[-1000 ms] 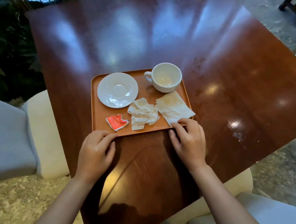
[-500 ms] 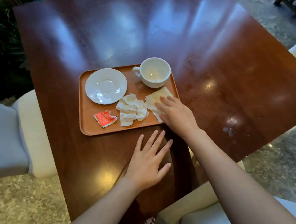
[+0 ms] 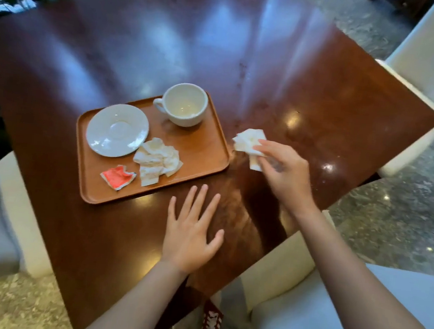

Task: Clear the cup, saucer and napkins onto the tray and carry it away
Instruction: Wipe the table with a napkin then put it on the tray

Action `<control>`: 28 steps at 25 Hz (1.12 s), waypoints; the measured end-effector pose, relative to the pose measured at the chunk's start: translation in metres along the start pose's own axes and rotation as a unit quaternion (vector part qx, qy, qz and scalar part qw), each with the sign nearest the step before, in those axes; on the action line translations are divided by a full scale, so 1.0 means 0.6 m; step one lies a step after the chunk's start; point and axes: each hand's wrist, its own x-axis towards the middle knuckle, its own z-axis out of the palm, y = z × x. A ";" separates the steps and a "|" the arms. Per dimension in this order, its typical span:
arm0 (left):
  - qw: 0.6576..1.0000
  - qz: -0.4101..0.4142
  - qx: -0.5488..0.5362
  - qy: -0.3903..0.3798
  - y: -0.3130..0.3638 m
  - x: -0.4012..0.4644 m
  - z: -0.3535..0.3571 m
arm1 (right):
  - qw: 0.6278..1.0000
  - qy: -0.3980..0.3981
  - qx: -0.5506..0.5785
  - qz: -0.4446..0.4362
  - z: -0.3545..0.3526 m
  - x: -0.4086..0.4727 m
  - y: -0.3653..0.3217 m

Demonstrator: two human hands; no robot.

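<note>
The orange tray (image 3: 207,147) lies flat on the dark polished worktop (image 3: 273,63), set at a slight angle to its edges. On the tray's far right corner stands the white cup (image 3: 184,104), upright, its handle turned left, with a little residue at the bottom. The white saucer (image 3: 117,130) lies separately at the tray's left, not under the cup. Just beside the saucer, toward the near edge, sits a crumpled stained napkin (image 3: 158,161), and left of that a torn red sachet (image 3: 117,177).

A second stained napkin (image 3: 249,142) is off the tray, just beyond its right rim, over the worktop. The right hand (image 3: 281,170) has its grip closed on this napkin, fingers pinching its near end; whether the paper touches the wood cannot be determined.

The left hand (image 3: 190,233) lies palm down on the worktop near the tray's front edge, fingers spread wide, holding nothing and clear of the tray.

Pale upholstered chairs (image 3: 433,52) stand around the worktop on a speckled stone floor (image 3: 404,222). A red and white shoe (image 3: 211,320) shows below the near edge.
</note>
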 end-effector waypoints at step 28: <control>1.000 0.002 0.009 0.021 0.002 -0.001 -0.001 | 0.930 -0.202 -0.307 0.018 -0.092 -0.055 0.220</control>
